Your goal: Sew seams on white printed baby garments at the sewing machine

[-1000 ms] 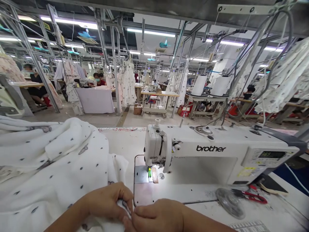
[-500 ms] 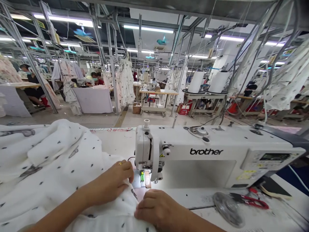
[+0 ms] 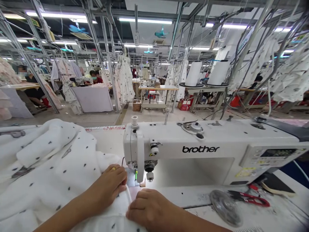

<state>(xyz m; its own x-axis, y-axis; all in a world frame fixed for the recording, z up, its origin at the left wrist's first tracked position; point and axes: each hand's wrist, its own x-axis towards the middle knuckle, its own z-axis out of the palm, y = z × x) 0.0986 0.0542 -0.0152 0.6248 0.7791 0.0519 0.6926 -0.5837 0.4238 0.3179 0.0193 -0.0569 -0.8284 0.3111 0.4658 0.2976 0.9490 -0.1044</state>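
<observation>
White fabric with small dark spots and larger grey motifs lies bunched over the left of the table. My left hand, a ring on one finger, has its fingers curled on the fabric's edge. Closer to me, my right hand pinches the same edge, fingertips pressed together. Between the two hands the edge runs as a narrow, slightly curved white band. Just beyond them is the needle area of a white Brother sewing machine. The needle and presser foot are mostly hidden behind the machine's head; a bit of green shows there.
Red-handled thread snips and a clear round disc lie right of my right hand. A dark flat pad sits behind them. Two white thread cones stand beyond the machine. Co-workers sit at far tables among hanging garments.
The view has shifted, so the machine appears further left. The fabric edge between my hands, straight and slanting before, now shows a curved white band. Both hands keep their hold.
</observation>
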